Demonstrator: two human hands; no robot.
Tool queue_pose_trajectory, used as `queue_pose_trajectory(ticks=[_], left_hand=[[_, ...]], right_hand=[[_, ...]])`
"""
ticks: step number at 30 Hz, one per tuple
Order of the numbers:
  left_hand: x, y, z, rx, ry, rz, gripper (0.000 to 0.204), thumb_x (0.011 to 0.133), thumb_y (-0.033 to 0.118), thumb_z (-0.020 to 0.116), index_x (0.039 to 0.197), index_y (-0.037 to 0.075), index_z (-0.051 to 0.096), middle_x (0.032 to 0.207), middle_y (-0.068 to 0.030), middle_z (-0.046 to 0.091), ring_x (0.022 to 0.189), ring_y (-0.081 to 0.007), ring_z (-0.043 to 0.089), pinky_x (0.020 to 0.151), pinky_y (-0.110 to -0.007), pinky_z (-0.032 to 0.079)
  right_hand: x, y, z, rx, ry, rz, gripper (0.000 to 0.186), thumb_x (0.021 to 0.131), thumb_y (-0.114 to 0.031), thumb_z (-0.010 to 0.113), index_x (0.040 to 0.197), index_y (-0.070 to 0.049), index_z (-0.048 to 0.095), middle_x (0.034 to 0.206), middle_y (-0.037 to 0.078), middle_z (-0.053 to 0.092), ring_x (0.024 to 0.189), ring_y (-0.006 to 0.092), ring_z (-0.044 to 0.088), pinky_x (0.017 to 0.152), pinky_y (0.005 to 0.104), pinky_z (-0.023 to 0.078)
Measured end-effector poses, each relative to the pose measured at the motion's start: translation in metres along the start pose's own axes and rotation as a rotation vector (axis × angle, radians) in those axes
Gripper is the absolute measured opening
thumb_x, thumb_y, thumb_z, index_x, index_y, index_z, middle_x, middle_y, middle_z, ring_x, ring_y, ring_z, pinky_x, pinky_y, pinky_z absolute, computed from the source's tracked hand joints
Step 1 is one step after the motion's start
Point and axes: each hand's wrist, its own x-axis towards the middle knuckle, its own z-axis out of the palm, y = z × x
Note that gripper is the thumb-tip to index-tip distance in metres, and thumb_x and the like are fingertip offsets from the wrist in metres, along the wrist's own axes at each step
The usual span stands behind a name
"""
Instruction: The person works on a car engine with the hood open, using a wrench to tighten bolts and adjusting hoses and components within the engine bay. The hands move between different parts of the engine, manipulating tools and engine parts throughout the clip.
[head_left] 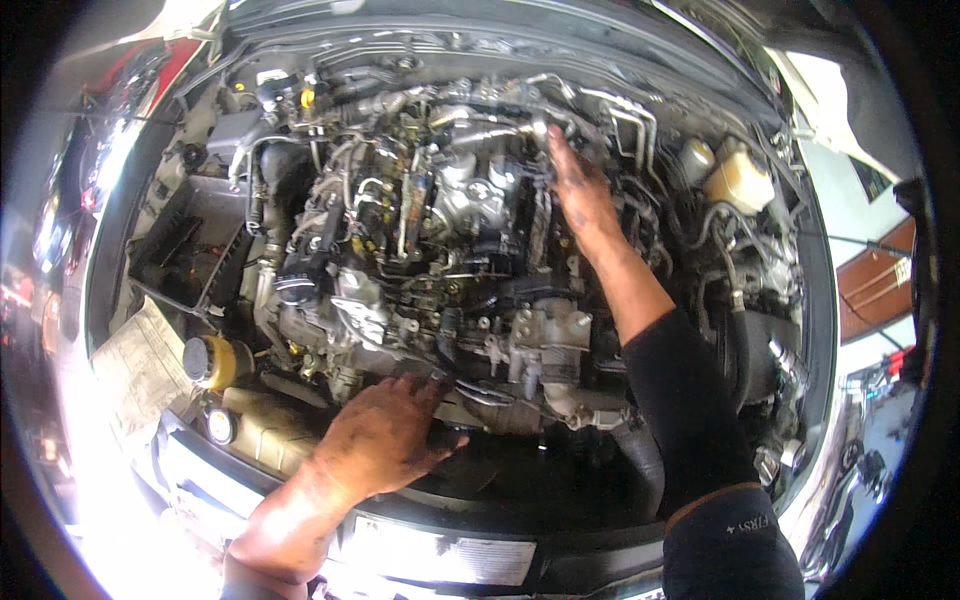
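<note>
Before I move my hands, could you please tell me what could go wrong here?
1. Both the left hand and the right hand are bare and close to the hard parts of the engine, so a slip might scrape the skin.
2. The black box at the left is open, so a small loose part could fall in.
3. The right sleeve crosses above the engine bay and might catch on something.

A creased beige paper sheet (143, 365) lies beside a black-capped, yellowed plastic reservoir (236, 364); behind sits an open, boxy black plastic housing (215, 200). Far right stands a cream plastic tank (740, 184).
</note>
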Motion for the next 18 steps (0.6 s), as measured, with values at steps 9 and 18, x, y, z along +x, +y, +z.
queue_pose_trajectory(ticks=[9, 18], left_hand=[[-0.013, -0.011, 0.027, 0.073, 0.192, 0.175, 0.054, 0.098, 0.054, 0.062, 0.113, 0.002, 0.066, 0.099, -0.0199, 0.068, 0.094, -0.0367, 0.066, 0.083, -0.044, 0.054], [-0.015, -0.005, 0.042, -0.086, 0.224, 0.116, 0.039, 0.096, 0.033, 0.063, 0.118, 0.002, 0.067, 0.107, -0.0175, 0.070, 0.099, -0.0338, 0.069, 0.085, -0.047, 0.055]], right_hand=[[-0.003, 0.011, -0.009, -0.062, 0.159, 0.057, 0.101, 0.092, -0.082, 0.054, 0.149, 0.001, 0.055, 0.145, 0.021, 0.062, 0.126, 0.0291, 0.061, 0.108, 0.0420, 0.047], [0.007, 0.032, -0.020, 0.087, 0.094, -0.003, 0.097, 0.098, -0.075, 0.052, 0.162, -0.004, 0.038, 0.167, 0.012, 0.037, 0.149, 0.0247, 0.040, 0.110, 0.0428, 0.044]])
